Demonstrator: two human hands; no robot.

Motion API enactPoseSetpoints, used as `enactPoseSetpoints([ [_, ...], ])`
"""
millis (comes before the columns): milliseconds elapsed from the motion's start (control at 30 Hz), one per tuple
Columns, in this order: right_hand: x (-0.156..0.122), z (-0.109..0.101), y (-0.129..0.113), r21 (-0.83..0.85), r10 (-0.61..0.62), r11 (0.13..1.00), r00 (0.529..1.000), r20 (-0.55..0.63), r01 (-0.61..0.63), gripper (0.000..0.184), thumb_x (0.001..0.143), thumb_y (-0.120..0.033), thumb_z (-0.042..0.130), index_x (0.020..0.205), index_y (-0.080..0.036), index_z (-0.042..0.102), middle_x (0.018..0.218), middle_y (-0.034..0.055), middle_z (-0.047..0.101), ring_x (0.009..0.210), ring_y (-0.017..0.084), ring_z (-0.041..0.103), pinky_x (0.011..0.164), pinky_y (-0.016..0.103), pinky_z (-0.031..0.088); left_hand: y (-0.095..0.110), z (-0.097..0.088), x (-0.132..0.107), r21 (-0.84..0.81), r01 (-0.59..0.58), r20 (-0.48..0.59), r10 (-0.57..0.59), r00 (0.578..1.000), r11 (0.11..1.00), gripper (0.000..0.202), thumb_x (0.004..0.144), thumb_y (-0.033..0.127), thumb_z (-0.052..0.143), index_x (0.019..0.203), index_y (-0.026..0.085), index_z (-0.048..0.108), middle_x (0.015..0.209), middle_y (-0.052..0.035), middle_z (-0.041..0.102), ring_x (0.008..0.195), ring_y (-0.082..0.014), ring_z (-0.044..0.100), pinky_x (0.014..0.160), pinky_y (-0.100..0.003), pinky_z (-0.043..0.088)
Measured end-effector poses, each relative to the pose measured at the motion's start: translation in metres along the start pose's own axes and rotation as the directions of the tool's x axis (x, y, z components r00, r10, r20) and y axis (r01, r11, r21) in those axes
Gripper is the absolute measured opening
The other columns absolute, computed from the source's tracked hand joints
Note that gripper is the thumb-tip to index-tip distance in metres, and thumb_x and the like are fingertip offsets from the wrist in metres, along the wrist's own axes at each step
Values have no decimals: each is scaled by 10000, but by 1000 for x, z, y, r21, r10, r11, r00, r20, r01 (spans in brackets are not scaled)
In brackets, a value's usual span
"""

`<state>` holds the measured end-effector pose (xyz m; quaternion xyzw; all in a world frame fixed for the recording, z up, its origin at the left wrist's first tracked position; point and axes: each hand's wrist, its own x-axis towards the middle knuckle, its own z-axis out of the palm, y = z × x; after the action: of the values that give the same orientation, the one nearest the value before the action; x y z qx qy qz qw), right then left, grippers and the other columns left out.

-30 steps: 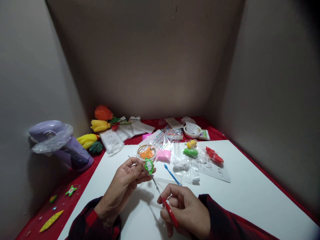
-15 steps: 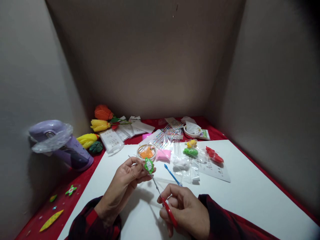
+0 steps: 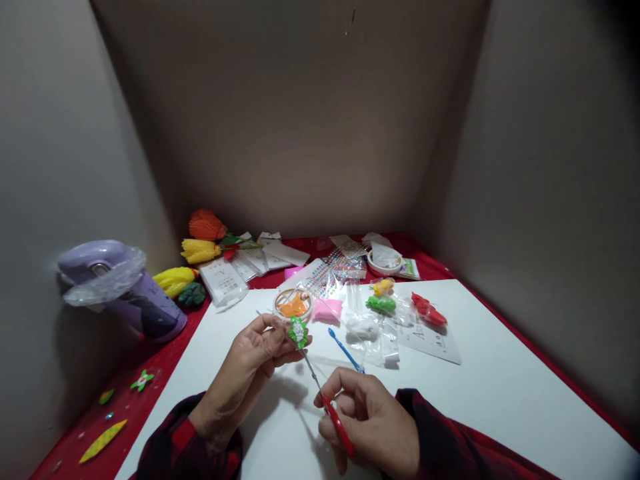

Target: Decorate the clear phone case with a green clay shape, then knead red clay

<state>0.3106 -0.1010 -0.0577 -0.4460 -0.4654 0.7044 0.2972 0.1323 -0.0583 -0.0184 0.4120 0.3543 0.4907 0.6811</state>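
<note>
Red handle (image 3: 339,427) sl. further L

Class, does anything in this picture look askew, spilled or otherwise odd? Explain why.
The purple object at the far left looks odd: it leans, with clear plastic bunched around it, though the wide lens may exaggerate the tilt. No spill is visible.

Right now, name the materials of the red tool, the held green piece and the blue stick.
Red tool: grey, glinting shaft, likely metal; shiny handle, probably plastic. Held green piece: perhaps clay, matte and bumpy. Blue stick: likely plastic, evenly coloured, slightly shiny.
</note>
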Motion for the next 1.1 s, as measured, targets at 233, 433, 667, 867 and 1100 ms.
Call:
enactPoseSetpoints([
  [233, -3, 2, -3, -15, -71, 997, 997, -17, 70, 126, 683, -163, 627, 762, -164, 529, 384, -110, 461, 342, 24, 370, 429, 156, 312, 0, 0, 0, 2, 7, -19, -7, 1000, 1000, 119, 839, 220, 634, 827, 155, 536, 774, -61, 677, 835, -217, 677, 763, -312, 500],
  [433, -2, 4, -2, -3, -49, 999, 998, -31, 49, 146, 654, -152, 622, 752, -168, 516, 382, -116, 448, 337, 33, 387, 408, 155, 292, -2, -4, 2, 5, 17, -25, -17, 1000, 1000, 110, 846, 219, 625, 840, 158, 533, 795, -64, 687, 857, -228, 685, 774, -320, 508],
  [667, -1, 3, 0, -38, -62, 997, 998, -28, 61, 134, 654, -133, 585, 766, -172, 523, 400, -103, 487, 342, 32, 385, 426, 161, 317, -2, -3, 2, -4, 11, -24, -11, 1000, 1000, 90, 852, 201, 615, 848, 157, 537, 791, -53, 678, 744, -165, 668, 770, -317, 515],
  [867, -2, 2, -3, -67, -56, 996, 998, -29, 54, 137, 662, -140, 615, 756, -169, 519, 383, -114, 459, 345, 28, 388, 435, 156, 319, -1, -1, 2, -14, 0, -3, 0, 1000, 1000, 107, 841, 218, 631, 840, 152, 546, 816, -81, 692, 790, -187, 670, 789, -332, 508],
  [1100, -2, 2, 1, -86, -55, 995, 998, -34, 52, 152, 665, -152, 632, 768, -169, 522, 402, -116, 456, 357, 31, 402, 450, 163, 322, -1, -2, 2, -7, 6, -26, -6, 1000, 1000, 137, 812, 230, 666, 833, 152, 556, 795, -72, 691, 761, -189, 676, 756, -318, 519],
])
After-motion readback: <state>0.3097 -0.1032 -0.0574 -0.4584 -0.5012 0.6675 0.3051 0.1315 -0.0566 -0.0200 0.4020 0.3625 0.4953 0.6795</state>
